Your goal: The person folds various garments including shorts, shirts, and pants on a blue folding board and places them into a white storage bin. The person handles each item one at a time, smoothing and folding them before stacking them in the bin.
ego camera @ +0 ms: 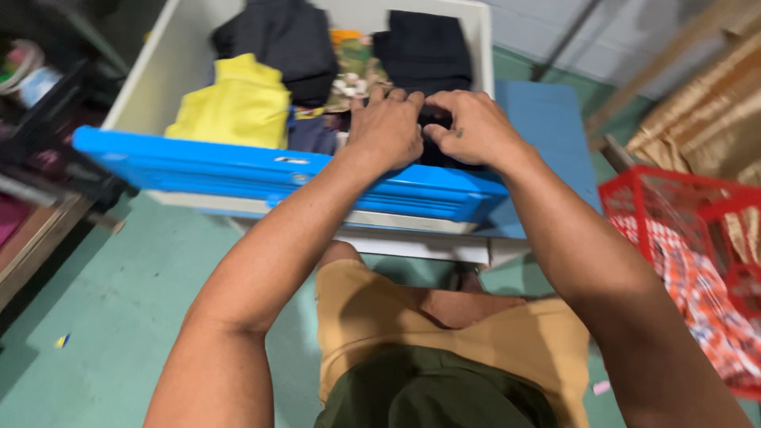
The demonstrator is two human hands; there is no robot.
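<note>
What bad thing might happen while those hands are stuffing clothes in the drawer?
The left hand and right hand press a dark garment just behind the blue drawer front, so fingers might get pinched if the drawer slid shut. The folded yellow garment sits close and may get rumpled.

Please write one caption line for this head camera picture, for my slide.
Both hands, left hand and right hand, press a dark garment into a blue-fronted drawer.
</note>
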